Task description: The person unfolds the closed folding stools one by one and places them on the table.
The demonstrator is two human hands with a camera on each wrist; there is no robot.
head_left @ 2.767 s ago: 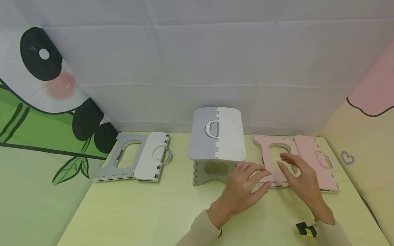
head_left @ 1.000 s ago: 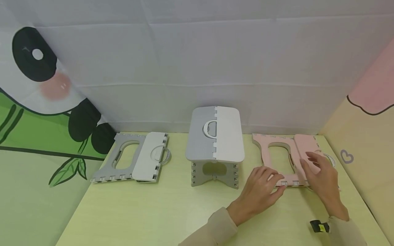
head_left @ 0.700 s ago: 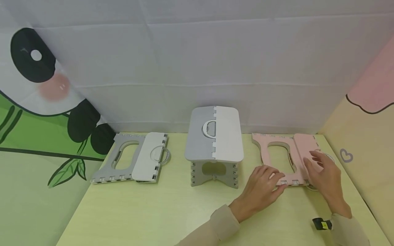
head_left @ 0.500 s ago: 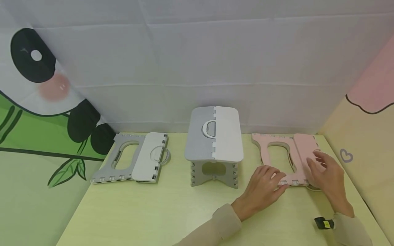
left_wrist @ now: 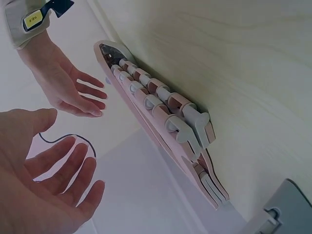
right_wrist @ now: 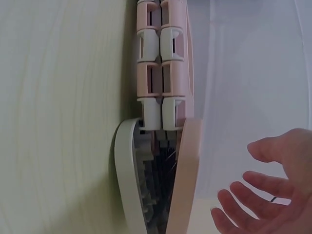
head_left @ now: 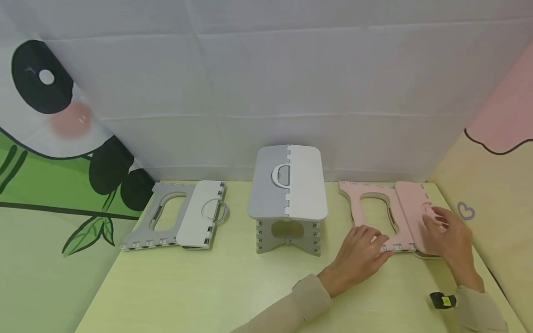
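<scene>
Fingers near folded pink stool

Read the pink folding stool as moulded plastic, smooth and matt. Found similar dull plastic in its pale hinge knuckles, with smooth, rounded faces in the right wrist view. Logged plastic also for the upright grey and white stool and the flat-folded grey and white stool, matt and smooth on both. Noted a faint wood grain on the tabletop in both wrist views, with a smooth, low-sheen finish. Recorded the pale backdrop as matt cloth, creased in straight lines. Put down the beige sleeves as matt cloth. Could not tell the material of the black wrist strap.
</scene>
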